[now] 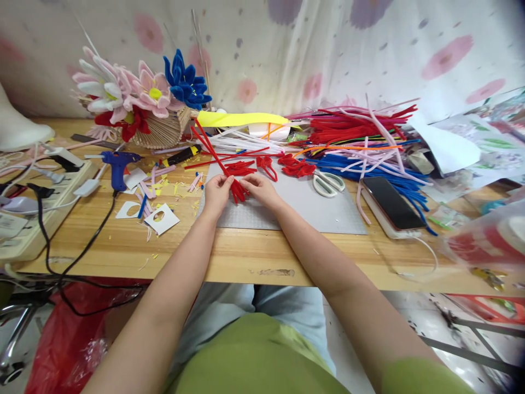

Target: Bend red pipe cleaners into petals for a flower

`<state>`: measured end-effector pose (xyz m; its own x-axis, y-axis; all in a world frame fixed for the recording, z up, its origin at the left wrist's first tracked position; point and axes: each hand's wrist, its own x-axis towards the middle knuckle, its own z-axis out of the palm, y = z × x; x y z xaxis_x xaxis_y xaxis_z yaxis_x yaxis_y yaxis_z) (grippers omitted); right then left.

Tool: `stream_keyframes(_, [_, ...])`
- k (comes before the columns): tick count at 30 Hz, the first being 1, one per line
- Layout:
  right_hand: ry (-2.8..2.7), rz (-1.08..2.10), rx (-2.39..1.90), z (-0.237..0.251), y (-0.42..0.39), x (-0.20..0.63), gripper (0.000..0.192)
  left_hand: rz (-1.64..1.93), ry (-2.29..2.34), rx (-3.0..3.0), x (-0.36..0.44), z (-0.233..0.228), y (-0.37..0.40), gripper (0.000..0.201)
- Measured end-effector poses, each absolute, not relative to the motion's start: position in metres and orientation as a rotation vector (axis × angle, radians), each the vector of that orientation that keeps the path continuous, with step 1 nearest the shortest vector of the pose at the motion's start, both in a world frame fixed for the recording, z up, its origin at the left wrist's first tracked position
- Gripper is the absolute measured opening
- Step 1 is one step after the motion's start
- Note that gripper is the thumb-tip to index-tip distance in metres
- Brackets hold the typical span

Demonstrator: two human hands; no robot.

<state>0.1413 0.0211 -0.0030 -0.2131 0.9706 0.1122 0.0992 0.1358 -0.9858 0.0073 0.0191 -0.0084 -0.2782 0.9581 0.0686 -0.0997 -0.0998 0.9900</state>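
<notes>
Both of my hands meet over a grey cutting mat (311,210) on the wooden table. My left hand (216,192) and my right hand (261,189) together pinch a bundle of bent red pipe cleaners (238,190). Long red stems (207,143) run up and to the left from the bundle. More folded red pipe cleaner pieces (296,167) lie on the mat just beyond my fingers.
White scissors (328,183) and a phone (391,203) lie right of my hands. A heap of coloured pipe cleaners (361,134) fills the back right. A blue glue gun (118,164), a power strip (28,219), paper scraps (161,218) and a basket of pipe-cleaner flowers (141,104) sit left.
</notes>
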Motion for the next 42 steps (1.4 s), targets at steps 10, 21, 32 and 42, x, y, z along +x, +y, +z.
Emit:
stream_keyframes(10, [-1.448, 1.277, -1.205, -0.004, 0.022, 0.141, 0.014, 1.435, 1.238, 0.987, 0.012, -0.011, 0.017, 0.019])
stream_keyframes(21, [-1.352, 1.609, -1.068, 0.000, 0.019, 0.143, 0.024, 1.474, 1.258, 0.789, 0.014, -0.004, 0.014, 0.018])
stream_keyframes(32, [-1.267, 1.575, -1.168, -0.001, 0.019, 0.143, 0.031, 1.382, 1.125, 0.899, 0.018, -0.004, 0.011, 0.027])
stream_keyframes(42, [-1.270, 1.441, -1.070, 0.008, 0.026, 0.171, 0.035, 1.034, 1.146, 0.969, 0.017, 0.007, 0.000, 0.023])
